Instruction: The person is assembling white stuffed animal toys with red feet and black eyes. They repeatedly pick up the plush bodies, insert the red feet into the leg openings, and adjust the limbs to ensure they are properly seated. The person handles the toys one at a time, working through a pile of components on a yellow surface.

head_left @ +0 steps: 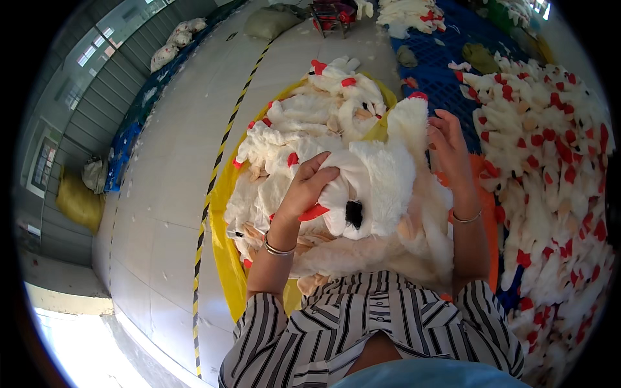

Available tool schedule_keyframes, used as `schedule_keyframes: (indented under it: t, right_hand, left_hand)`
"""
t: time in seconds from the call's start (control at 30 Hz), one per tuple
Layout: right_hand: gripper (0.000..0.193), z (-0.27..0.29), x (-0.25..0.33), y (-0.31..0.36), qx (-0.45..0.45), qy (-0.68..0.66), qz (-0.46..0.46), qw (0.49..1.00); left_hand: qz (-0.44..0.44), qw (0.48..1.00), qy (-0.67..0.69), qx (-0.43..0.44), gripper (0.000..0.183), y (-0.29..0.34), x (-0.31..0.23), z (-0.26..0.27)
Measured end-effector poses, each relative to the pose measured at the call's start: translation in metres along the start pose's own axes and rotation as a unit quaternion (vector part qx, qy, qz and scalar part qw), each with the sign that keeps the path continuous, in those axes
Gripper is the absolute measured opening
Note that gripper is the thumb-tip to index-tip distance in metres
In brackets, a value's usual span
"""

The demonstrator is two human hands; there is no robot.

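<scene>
A white plush toy skin point(381, 187), unstuffed and limp, lies across the middle in front of me. It has shaggy fur, a smooth white lining part, a black patch point(354, 214) and a red pointed piece point(313, 213). My left hand point(312, 184) is closed on the smooth white part, thumb pressed against the fingers. My right hand point(448, 142) is raised beside the skin's upper right edge, fingers bent and apart, with nothing visible in it. Beneath lies a heap of similar white plush skins point(278, 149) with red tips, in a yellow sack point(223, 239).
A large pile of white and red plush skins point(550, 161) covers the right side, over blue netting point(430, 71). Orange material point(486, 213) lies right of my lap. Black and yellow tape point(217, 174) marks the floor on the left. A stuffed yellow sack point(79, 199) stands by the wall.
</scene>
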State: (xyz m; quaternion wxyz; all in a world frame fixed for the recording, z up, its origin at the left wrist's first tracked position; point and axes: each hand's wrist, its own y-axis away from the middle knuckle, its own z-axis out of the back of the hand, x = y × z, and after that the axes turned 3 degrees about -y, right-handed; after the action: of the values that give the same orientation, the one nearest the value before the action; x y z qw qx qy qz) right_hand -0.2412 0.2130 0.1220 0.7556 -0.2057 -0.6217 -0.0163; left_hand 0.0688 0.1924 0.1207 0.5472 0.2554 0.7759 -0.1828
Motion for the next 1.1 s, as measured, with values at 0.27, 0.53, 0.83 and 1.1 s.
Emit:
schedule_keyframes:
  t: [0.27, 0.53, 0.83, 1.1]
  right_hand:
    - [0.056, -0.05, 0.04, 0.05, 0.309, -0.073, 0.105, 0.942]
    - [0.031, -0.052, 0.006, 0.033, 0.052, -0.165, 0.041, 0.984]
    - [0.024, -0.038, 0.024, 0.025, -0.007, -0.285, 0.002, 0.959]
    - [0.037, -0.044, 0.021, 0.02, -0.016, -0.32, -0.066, 0.945]
  left_hand:
    - [0.0, 0.967, 0.204, -0.155, 0.036, -0.032, 0.03, 0.01]
    - [-0.086, 0.991, -0.095, 0.021, 0.075, -0.031, 0.001, -0.04]
    - [0.026, 0.954, -0.206, 0.217, 0.083, -0.03, -0.015, -0.032]
    - [-0.117, 0.91, -0.396, 0.035, 0.063, -0.028, 0.035, -0.074]
